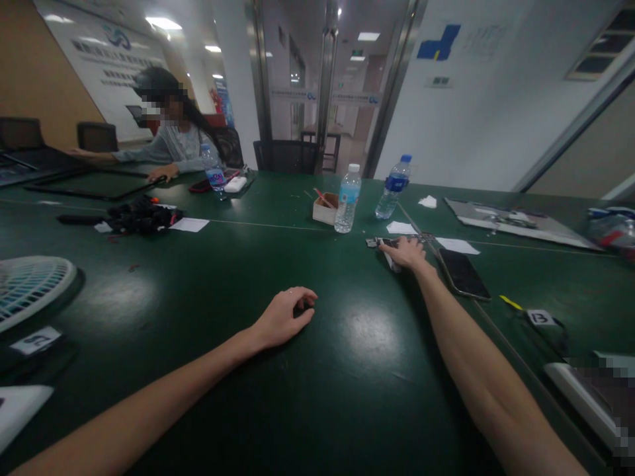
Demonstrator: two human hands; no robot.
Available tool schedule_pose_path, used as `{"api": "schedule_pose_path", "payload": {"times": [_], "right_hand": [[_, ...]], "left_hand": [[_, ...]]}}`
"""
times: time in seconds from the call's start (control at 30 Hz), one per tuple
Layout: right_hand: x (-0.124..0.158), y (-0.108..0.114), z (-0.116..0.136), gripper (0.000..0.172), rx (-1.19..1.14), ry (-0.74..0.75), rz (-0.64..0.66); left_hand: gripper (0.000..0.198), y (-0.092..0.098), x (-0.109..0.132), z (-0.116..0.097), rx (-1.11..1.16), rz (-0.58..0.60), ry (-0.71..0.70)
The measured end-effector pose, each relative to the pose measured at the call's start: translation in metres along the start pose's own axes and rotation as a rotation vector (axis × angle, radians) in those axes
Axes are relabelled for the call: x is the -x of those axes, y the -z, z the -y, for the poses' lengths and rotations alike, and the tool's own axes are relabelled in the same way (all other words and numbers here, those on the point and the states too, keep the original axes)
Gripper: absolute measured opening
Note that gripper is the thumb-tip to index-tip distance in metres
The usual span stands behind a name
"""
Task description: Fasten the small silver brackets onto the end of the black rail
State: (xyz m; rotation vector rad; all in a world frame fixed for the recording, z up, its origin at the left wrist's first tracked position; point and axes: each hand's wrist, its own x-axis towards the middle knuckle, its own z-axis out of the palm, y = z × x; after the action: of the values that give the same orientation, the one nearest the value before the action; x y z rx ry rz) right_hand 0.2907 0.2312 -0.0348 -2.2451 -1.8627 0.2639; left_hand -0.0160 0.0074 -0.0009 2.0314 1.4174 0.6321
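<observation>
On a green tabletop [198, 284], the left hand [285, 317] rests well in front of a water bottle [347, 198], grip released, fingers loosely curled. The right hand [407, 253] covers a small dark part [373, 242] just right of the bottle; I cannot tell its grip.

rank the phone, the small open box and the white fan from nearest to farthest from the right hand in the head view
1. phone, just right of the right hand
2. small open box, farther back, leftward
3. white fan, far left edge

Bare forearms [461, 357], with a thin ring [290, 290] on the left hand [284, 318].
</observation>
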Motion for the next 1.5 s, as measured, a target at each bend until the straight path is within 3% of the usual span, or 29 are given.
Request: {"api": "schedule_pose_path", "payload": {"times": [0.5,0.77,1.5], "right_hand": [[-0.003,-0.006,-0.001,0.079,-0.060,-0.015,-0.026],[-0.004,-0.004,-0.002,0.079,-0.053,-0.020,0.026],[0.002,0.004,0.002,0.089,-0.064,-0.043,-0.009]], "left_hand": [[0.027,-0.001,0.000,0.003,0.007,-0.006,-0.006],[0.027,0.000,0.000,0.002,-0.002,0.001,-0.005],[0.025,-0.001,-0.001,0.004,-0.004,-0.013,-0.038]]}}
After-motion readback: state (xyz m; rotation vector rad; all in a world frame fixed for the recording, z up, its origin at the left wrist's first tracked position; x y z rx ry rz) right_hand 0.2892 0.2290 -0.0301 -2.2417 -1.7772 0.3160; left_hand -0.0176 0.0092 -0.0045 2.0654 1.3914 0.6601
